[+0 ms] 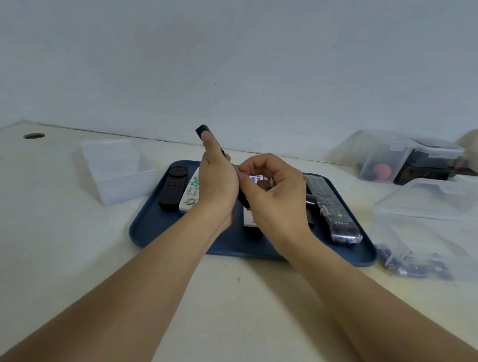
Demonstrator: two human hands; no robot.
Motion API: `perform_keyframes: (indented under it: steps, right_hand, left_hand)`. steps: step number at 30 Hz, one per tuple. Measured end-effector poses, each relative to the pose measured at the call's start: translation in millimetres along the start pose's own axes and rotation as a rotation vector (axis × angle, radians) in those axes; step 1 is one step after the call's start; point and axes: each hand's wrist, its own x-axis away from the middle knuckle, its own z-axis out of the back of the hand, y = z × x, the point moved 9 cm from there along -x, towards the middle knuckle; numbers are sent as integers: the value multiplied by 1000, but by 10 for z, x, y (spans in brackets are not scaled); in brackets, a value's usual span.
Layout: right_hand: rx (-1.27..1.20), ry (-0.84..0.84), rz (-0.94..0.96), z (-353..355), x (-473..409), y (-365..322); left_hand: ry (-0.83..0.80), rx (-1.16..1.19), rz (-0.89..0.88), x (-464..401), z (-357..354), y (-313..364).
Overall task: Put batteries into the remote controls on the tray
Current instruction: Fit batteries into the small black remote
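Cream table point(60, 254) by pale wall, left hand point(218, 185) gripping black remote point(203, 130), right hand point(276, 194) grip unclear

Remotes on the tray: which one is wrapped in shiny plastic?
The long dark remote at the tray's right edge. Its wrap glints; the black and white remotes on the left look bare.

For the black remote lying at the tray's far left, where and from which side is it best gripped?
Grip the black remote across its narrow long sides, mid-body, coming from above. It lies flat on the blue tray, and a white remote lies close along its right side, so a pinch from above with fingers slipped between them probably works best.
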Motion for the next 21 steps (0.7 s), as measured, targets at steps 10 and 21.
perform_keyframes:
  steps: [10,21]
  right_hand:
    - [221,-100,273,-35,27,-203]
    - [237,-160,269,-96,-22,-195]
  left_hand:
    - [-17,47,83,-33,-1,-71]
    - [-74,-2,143,-1,-67,-159]
